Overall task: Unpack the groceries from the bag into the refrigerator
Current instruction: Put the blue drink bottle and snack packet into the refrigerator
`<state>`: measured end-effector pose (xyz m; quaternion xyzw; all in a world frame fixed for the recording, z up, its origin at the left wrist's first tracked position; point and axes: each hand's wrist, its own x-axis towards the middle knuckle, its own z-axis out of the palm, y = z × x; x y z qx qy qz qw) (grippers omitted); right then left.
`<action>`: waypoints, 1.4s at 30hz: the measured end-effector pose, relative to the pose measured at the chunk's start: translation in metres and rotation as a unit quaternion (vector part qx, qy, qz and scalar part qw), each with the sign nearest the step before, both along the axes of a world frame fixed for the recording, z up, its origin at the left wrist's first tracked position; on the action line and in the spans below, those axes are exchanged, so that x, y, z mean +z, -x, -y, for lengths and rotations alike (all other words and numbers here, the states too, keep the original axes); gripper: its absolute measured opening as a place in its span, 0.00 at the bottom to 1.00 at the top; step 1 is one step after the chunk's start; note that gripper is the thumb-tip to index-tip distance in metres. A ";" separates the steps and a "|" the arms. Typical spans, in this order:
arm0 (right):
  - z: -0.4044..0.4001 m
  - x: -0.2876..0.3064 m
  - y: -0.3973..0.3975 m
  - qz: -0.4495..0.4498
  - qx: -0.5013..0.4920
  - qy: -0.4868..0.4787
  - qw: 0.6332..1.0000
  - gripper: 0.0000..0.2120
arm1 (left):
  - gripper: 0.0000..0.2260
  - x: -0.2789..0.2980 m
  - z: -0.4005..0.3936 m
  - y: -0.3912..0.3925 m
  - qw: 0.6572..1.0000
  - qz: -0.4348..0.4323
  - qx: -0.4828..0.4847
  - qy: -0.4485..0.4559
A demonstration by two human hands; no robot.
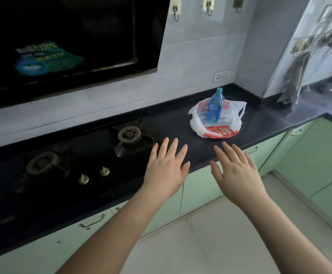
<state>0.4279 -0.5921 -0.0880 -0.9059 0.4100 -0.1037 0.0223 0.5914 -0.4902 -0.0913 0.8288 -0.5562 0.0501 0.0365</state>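
Note:
A white plastic grocery bag [232, 113] lies slumped on the black countertop [181, 123], right of the stove. A blue drink bottle [214, 106] stands upright in it, and a red and white food packet [221, 133] shows through its front. My left hand [166, 169] and my right hand [235, 171] hover side by side above the counter's front edge, short of the bag, palms down with fingers spread and nothing in them. No refrigerator is in view.
A black gas stove with two burners [129, 135] and two knobs [94, 176] fills the counter's left part. A dark range hood [72, 40] hangs above it. Green cabinets [309, 155] run below the counter. A cloth [292, 84] hangs at the far right corner.

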 end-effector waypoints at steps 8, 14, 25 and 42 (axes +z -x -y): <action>0.056 -0.011 0.028 0.009 -0.063 -0.003 0.998 0.31 | 0.26 -0.010 0.087 0.008 0.997 0.001 -0.076 0.020; 0.127 -0.025 0.048 -0.008 -0.061 -0.014 0.998 0.27 | 0.27 -0.015 0.167 0.014 0.994 0.052 -0.090 0.025; 0.246 -0.044 0.045 0.002 0.010 -0.023 1.000 0.26 | 0.26 -0.030 0.264 0.024 0.997 0.065 -0.045 -0.018; 0.350 -0.096 -0.043 -0.034 0.072 -0.059 0.995 0.26 | 0.26 -0.095 0.346 -0.054 0.998 0.010 -0.034 -0.057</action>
